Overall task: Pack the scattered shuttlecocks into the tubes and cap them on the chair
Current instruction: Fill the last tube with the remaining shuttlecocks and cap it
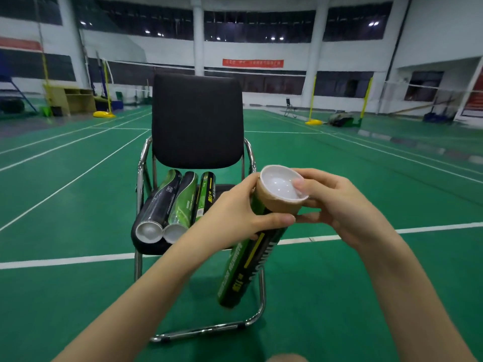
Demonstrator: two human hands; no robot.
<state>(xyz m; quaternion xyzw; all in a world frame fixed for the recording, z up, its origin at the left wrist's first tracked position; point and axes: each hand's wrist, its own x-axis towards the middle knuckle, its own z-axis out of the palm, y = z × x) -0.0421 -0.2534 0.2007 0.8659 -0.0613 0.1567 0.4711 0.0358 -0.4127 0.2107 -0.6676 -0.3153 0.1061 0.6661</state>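
Both hands' fingers [277,220] gripping tube [248,265], cap [281,184]

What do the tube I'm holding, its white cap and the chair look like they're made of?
The held tube looks like cardboard: bare brown rim, glossy printed wrap below. The white cap looks like smooth, slightly translucent plastic with a soft sheen. The chair has a matte black backrest, probably fabric, on a shiny chrome-like metal tube frame.

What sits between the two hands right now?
In the head view, the held tube's capped top end lies between the left hand and right hand, white cap facing the camera.
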